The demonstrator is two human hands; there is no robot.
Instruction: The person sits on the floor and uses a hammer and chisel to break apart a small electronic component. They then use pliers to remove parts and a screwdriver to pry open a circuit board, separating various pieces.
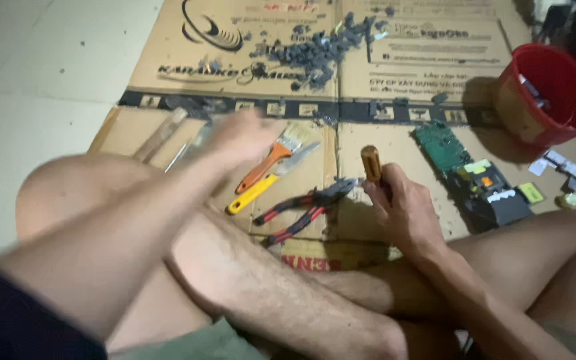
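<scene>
Two hands are out in front of me over the flattened cardboard (168, 130) I sit on, legs crossed. My right hand (401, 210) has its fingers (383, 192) closed around a screwdriver (371, 164), gripping the lower part so that the amber handle end sticks up above my fist, roughly upright. Just to its left lie the pliers (305, 208), red and black handles pointing toward my knee, nose almost touching my right hand.

My left hand (238, 137) is stretched forward across my left leg and is badly blurred; I cannot tell whether its fingers are open or closed, or whether they hold anything. It sits above a couple of long tools (161, 137) on the cardboard, possibly touching them. Just right of it lie a paintbrush (269, 163) with an orange handle and a yellow-handled tool (261, 188) beside that.

Farther right, a green circuit board (443, 148) lies next to a dark casing (498, 197) with small yellow and white parts. A red bucket (555, 93) stands at the far right. A heap of dark grey crumbs (321, 50) sits at the far edge of the cardboard.
</scene>
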